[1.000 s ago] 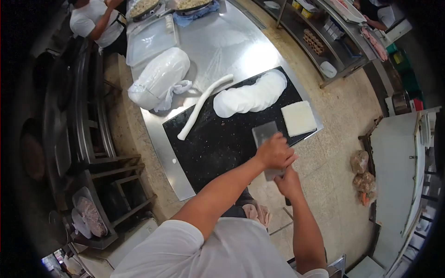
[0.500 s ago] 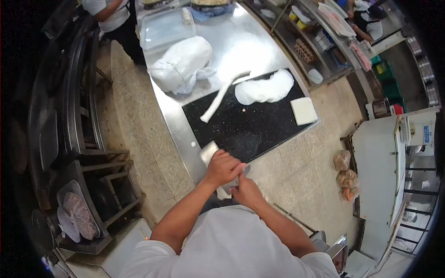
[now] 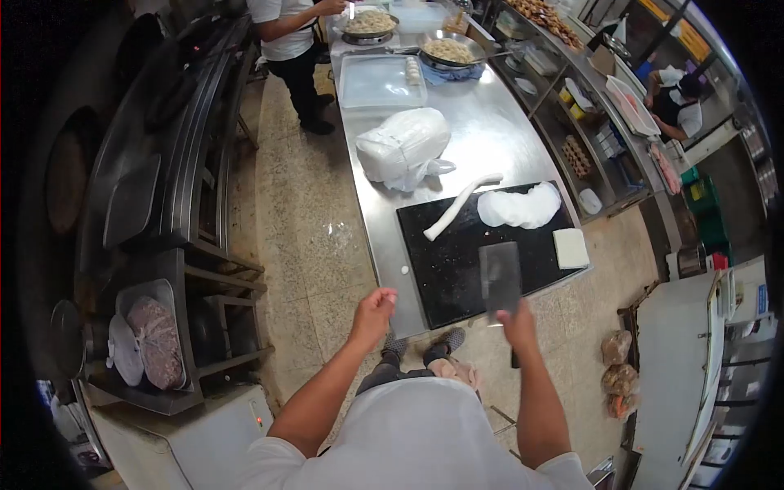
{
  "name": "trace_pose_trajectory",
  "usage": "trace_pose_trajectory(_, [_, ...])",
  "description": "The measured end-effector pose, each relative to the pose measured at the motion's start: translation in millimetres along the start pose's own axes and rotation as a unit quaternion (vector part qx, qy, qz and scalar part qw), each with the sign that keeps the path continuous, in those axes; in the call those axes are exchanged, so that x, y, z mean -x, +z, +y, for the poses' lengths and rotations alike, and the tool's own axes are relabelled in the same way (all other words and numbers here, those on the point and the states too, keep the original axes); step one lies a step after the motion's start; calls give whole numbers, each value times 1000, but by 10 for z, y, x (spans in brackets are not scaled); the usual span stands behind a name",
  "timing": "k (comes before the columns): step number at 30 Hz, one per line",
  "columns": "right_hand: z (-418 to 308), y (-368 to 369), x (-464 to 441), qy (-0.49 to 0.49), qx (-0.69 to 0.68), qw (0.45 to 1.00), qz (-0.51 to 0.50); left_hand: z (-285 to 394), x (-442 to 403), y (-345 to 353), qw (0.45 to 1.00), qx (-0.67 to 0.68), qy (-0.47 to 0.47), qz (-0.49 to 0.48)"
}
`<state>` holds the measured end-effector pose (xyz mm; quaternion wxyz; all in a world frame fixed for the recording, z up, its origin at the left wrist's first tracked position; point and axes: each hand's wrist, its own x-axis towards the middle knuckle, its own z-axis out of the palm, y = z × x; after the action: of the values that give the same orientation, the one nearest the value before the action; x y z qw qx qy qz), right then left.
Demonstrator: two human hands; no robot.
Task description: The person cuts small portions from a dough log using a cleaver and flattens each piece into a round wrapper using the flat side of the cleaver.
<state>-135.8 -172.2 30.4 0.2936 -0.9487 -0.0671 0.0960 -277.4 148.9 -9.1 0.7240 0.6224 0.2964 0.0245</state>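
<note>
My right hand (image 3: 518, 327) is wrapped round the handle of a wide cleaver (image 3: 500, 276), its blade over the front part of the black board (image 3: 441, 282). My left hand (image 3: 376, 317) is off the blade, left of the board's near corner, its fingers curled together; whether they hold anything is too small to tell. On the board lie a long white dough roll (image 3: 454, 214), a row of overlapping thin white rounds (image 3: 518, 207) and, at the right edge, a stack of square white sheets (image 3: 571, 248). A small white piece (image 3: 404, 269) sits on the metal beside the board.
Behind the board on the metal table (image 3: 490, 122) are a white plastic-wrapped bundle (image 3: 404, 147), a clear tray (image 3: 384, 82) and two pans of food (image 3: 447, 51). One person (image 3: 286, 41) stands at the far left; another (image 3: 678, 106) works behind the right shelves.
My hands have come apart, the left moving off the cleaver. The right has carried the cleaver rightward to the board's front since half a second ago. The view has shifted, showing more of the far table.
</note>
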Motion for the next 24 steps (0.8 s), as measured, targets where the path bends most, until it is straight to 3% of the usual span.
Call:
trace_pose_trajectory(3, [-407, 423, 249, 11, -27, 997, -75, -294, 138, 198, 993, -105, -42, -41])
trace_pose_trajectory(5, [-680, 429, 419, -7, -5, 984, -179, -142, 406, 372, 992, -85, -64, -72])
trace_pose_trajectory(6, [-735, 434, 513, -6, -6, 984, -177, -95, 517, 418, 988, -65, -94, -100])
trace_pose_trajectory(8, [-736, 450, 676, -56, -146, 974, -164, -224, 534, 444, 983, -35, -97, -151])
trace_pose_trajectory(10, [-709, 419, 760, -38, -193, 968, -157, -172, 662, 464, 973, -7, -112, -204])
trace_pose_trajectory(12, [-833, 236, 682, -35, -160, 969, -186, 107, 652, 510, 973, -94, -80, -195])
trace_pose_trajectory(18, [-970, -14, 421, -70, -262, 938, -215, 496, 329, 571, 996, 27, 25, -84])
trace_pose_trajectory(20, [-880, -3, 371, -198, -272, 931, -141, 731, 298, 611, 995, 65, 57, -58])
trace_pose_trajectory(24, [-1030, -482, 437, -99, -241, 934, -244, 986, 327, 694, 987, 99, 120, 45])
